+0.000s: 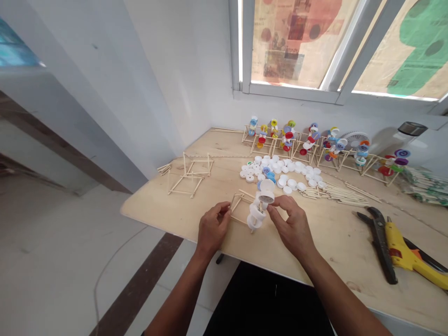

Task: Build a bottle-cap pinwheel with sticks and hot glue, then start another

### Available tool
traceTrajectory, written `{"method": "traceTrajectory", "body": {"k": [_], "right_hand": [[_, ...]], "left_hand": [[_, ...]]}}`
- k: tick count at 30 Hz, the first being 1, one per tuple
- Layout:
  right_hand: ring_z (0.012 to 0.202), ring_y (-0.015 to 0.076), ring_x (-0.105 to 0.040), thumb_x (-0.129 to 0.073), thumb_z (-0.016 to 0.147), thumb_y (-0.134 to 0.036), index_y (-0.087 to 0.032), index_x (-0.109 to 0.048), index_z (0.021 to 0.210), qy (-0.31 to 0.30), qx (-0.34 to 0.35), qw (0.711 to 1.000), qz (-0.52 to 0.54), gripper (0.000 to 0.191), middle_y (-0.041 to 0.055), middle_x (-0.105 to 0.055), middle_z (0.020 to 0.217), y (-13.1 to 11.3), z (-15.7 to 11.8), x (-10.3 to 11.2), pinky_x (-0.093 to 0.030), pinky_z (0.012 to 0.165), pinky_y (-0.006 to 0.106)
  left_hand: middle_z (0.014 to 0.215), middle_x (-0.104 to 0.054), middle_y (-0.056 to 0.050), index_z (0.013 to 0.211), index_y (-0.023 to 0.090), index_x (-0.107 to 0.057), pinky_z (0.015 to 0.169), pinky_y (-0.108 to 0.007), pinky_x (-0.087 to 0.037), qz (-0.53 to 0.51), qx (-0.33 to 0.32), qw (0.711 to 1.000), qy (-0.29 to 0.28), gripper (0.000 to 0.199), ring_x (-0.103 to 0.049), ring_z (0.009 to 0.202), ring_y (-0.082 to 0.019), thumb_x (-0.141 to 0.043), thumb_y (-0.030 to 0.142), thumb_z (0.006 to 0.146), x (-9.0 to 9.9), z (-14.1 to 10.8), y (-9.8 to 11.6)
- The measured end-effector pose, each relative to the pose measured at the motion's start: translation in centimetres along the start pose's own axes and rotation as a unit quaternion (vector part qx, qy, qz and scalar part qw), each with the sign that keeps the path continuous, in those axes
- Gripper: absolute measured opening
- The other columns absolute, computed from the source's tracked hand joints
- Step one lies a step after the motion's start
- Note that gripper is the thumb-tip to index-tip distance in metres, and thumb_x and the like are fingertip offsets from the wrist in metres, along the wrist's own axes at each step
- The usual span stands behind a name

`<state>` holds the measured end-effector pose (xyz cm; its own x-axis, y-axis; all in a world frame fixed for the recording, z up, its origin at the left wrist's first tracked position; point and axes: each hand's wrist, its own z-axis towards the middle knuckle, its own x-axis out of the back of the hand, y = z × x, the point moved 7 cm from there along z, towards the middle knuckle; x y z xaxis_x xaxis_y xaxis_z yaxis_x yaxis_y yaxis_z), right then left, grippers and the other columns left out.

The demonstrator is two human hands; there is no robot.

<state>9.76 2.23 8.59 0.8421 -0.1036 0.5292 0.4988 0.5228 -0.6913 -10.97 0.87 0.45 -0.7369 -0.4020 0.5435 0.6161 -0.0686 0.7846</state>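
- The left hand (214, 227) is closed in a pinch, thumb and forefinger on the left end of a stick frame (240, 220) near the front edge of the desk (157, 207)
- The right hand (293, 224) has thumb and forefinger pinched at the right side of a white cap wheel (257, 215), its other fingers curled
- That wheel, made of white caps facing different ways, stands at the right end of the stick frame, between the two hands
- Just beyond it lies a spread of loose white caps (292, 184), with a few blue caps (270, 176) among them
- Right of the caps, loose sticks (341, 193) lie in a rough heap
- Bare stick frames (180, 194) stand on the left part of the desk, apart from the left hand
- Along the wall under the window (297, 42) runs a row of coloured cap wheels (288, 141) on similar frames, a small white fan (355, 140) behind them
- Well to the right of the right hand, black pliers (381, 247) lie beside a yellow glue gun (397, 247)
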Motion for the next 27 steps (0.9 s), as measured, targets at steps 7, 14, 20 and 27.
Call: {"method": "traceTrajectory", "body": {"k": [7,14,20,27], "right_hand": [[0.084,0.0217,-0.059,-0.052,0.087,-0.026,-0.022,-0.063,0.082,0.01,0.006,1.0,0.004,0.012,0.0037,-0.068,0.084,-0.6,0.4,-0.4,-0.044,0.078,0.037],[0.083,0.0205,-0.059,-0.053,0.086,-0.025,-0.023,-0.062,0.081,0.04,0.024,0.999,0.004,0.01,0.0028,-0.067,0.083,-1.3,1.3,-0.1,-0.044,0.077,0.036],[0.085,0.0217,-0.059,-0.053,0.086,-0.025,-0.022,-0.063,0.082,0.019,0.026,0.999,-0.005,0.012,0.0045,-0.068,0.085,-0.9,1.9,-1.7,-0.044,0.079,0.038],[0.084,0.0221,-0.059,-0.051,0.087,-0.024,-0.021,-0.065,0.078,-0.024,0.043,0.995,-0.088,0.017,0.0055,-0.068,0.084,0.5,1.5,-3.0,-0.042,0.08,0.039]], "left_hand": [[0.088,-0.072,-0.005,0.096,0.018,-0.066,0.073,-0.03,-0.053,-0.054,0.026,0.998,-0.007,0.028,-0.067,0.078,-0.019,-0.053,0.037,0.079,-0.3,0.3,-0.7],[0.09,-0.073,-0.006,0.098,0.018,-0.066,0.076,-0.032,-0.052,-0.052,0.031,0.998,-0.017,0.029,-0.067,0.08,-0.02,-0.054,0.037,0.079,-0.6,0.2,-1.1],[0.092,-0.073,-0.007,0.098,0.018,-0.066,0.077,-0.032,-0.052,-0.055,0.025,0.998,-0.023,0.029,-0.067,0.085,-0.021,-0.053,0.036,0.08,-0.8,0.2,-1.3],[0.093,-0.073,-0.007,0.1,0.019,-0.066,0.078,-0.033,-0.051,-0.05,0.023,0.998,-0.019,0.029,-0.066,0.086,-0.021,-0.052,0.036,0.081,-0.8,0.1,-1.4]]}}
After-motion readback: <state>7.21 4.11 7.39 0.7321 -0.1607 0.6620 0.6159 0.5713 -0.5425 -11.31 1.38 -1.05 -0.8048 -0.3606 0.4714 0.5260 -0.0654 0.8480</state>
